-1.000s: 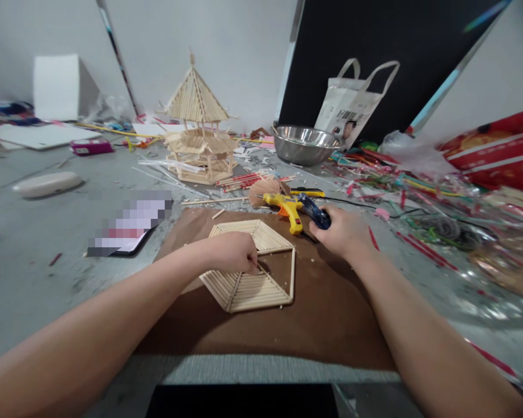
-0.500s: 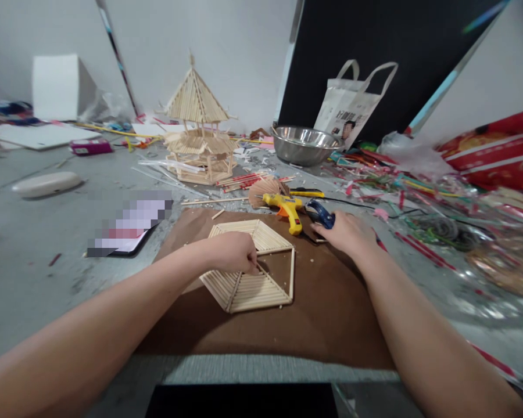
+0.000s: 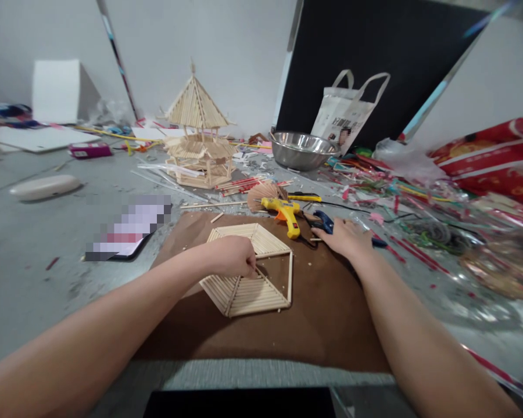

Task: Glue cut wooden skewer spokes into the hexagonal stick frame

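A flat hexagonal panel of pale sticks (image 3: 259, 295) lies on a brown sheet (image 3: 322, 325), with one wedge on its right unfilled. Over the panel's centre is my left hand (image 3: 237, 255), fingers pinched together; whatever they hold is hidden. My right hand (image 3: 346, 235) rests at the sheet's upper right edge, over a dark blue tool (image 3: 323, 220); its fingers are partly hidden, so its grip is unclear. A yellow glue gun (image 3: 287, 215) lies just left of it.
Behind stands a stick pagoda model (image 3: 197, 110), with a steel bowl (image 3: 303, 150) to its right. A phone (image 3: 133, 226) lies left of the sheet. Plastic scraps and red packaging (image 3: 492, 157) crowd the right side. A yellow cutter (image 3: 305, 197) lies behind the glue gun.
My right hand has shifted slightly, showing more of its spread fingers beside the blue tool. My left hand stays over the panel. The whole view has moved slightly.
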### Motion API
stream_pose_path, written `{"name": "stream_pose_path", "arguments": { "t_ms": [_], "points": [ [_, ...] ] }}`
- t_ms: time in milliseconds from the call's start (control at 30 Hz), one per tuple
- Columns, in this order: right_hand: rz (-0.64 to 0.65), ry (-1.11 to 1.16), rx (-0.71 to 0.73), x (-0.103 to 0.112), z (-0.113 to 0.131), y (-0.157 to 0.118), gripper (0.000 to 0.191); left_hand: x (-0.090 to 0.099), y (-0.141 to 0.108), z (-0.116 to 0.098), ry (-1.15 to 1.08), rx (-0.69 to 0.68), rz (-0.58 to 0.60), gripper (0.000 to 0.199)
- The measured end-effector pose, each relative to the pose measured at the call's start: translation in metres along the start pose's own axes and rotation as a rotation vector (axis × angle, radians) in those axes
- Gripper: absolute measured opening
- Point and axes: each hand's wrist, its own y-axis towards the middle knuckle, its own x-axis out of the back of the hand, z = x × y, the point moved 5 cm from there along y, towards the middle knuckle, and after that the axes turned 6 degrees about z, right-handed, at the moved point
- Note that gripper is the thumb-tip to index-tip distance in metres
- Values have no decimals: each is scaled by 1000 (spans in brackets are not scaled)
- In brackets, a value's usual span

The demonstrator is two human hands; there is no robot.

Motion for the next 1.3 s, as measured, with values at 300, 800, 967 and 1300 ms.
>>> {"name": "stream_pose_path", "arguments": {
  "t_ms": [300,800,967,1300],
  "points": [
    [-382,323,487,29,49,-26,31,1,-1,-2,-5,-6,-2,25],
    [133,1005,231,3,52,-14,27,5,-5,4,-136,-28,58,26],
    [223,1374,323,15,51,-21,29,8,-4,10,-184,-49,57,26],
    [431,1491,520,27,53,-43,25,11,-3,26,-284,-17,40,27]
  ]
}}
